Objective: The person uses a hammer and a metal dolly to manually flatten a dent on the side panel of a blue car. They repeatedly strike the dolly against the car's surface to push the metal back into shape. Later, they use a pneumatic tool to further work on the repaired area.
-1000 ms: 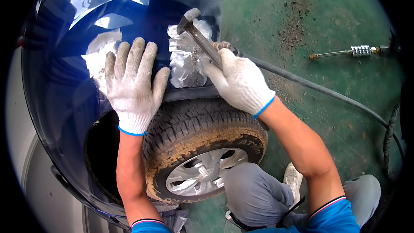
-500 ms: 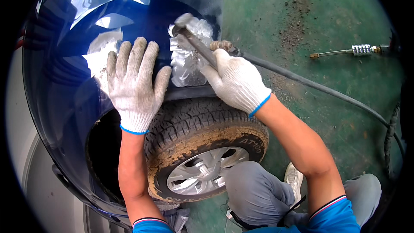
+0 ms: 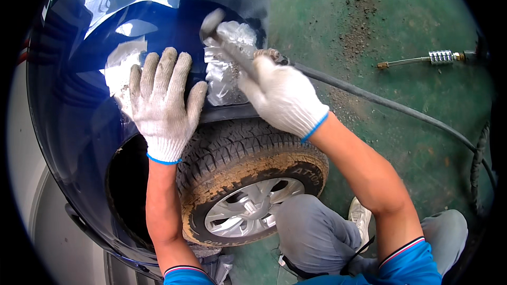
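My right hand (image 3: 285,95), in a white knit glove with a blue cuff, is wrapped round the handle of a hammer (image 3: 212,25). The hammer's head is smeared by motion. It hangs over the upper left edge of a crumpled-looking silvery patch (image 3: 227,74) on a dark blue car panel (image 3: 179,26). In a matching glove, my left hand (image 3: 162,100) lies flat on the panel with its fingers spread. Partly under that hand is a second silvery patch (image 3: 125,68).
Below the panel's edge stands a tire (image 3: 248,163) with a silver wheel (image 3: 253,206). A grey hose (image 3: 369,95) with a brass-coloured fitting runs behind my right hand across the green floor (image 3: 406,16). Loose dirt (image 3: 359,29) and a metal hose fitting (image 3: 441,57) lie on it.
The hammer's head has shifted up and to the left, off the middle of the silvery patch's top. My left hand keeps its place on the panel.
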A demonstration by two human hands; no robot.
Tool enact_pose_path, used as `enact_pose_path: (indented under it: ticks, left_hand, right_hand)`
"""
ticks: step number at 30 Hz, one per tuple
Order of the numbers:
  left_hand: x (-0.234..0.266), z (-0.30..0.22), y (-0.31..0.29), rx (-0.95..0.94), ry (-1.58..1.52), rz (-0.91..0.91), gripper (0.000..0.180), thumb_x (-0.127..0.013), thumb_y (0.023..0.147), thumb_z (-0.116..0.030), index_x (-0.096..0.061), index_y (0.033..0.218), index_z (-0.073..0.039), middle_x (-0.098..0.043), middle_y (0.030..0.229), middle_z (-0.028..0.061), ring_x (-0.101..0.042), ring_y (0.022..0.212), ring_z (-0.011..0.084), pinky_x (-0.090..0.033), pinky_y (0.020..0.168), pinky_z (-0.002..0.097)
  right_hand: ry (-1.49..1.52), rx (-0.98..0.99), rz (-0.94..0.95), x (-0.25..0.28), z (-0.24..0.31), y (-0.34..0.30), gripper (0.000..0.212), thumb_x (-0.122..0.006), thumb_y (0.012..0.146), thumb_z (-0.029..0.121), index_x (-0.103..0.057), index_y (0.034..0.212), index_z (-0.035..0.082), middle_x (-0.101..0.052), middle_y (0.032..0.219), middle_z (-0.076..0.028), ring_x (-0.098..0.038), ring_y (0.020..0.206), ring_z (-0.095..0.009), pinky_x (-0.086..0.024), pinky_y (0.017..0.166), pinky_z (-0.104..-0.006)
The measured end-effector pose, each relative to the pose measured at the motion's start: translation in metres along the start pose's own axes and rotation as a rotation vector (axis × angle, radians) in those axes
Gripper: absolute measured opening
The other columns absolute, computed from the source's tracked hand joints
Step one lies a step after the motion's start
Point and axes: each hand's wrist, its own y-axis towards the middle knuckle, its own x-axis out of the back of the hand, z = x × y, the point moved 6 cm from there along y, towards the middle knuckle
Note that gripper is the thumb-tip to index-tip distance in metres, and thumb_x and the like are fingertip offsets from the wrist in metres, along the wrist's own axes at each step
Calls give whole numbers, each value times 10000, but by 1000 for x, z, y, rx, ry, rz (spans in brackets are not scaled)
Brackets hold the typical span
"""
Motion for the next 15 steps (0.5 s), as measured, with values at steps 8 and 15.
enact_pose_path:
  ticks: [8, 15]
  left_hand:
    - [1, 4, 1, 1, -20, -30, 481, -837, 885, -319, -779, 1310, -102, -743, 1362, 136, -650, 1319, 384, -420, 1208, 598]
    - [1, 2, -2, 6, -16, -2, 480, -840, 883, -326, -780, 1310, -114, -741, 1366, 132, -647, 1324, 377, -420, 1207, 599]
  right_hand:
    - [17, -33, 15, -2, -1, 1, 389, -670, 1058, 315, -605, 1193, -44, -716, 773, -272, -756, 757, -463, -593, 688, -527]
    - [51, 11, -23, 5, 3, -1, 402, -642, 1071, 342, -588, 1136, -51, -726, 781, -278, -751, 764, -480, -605, 711, -548]
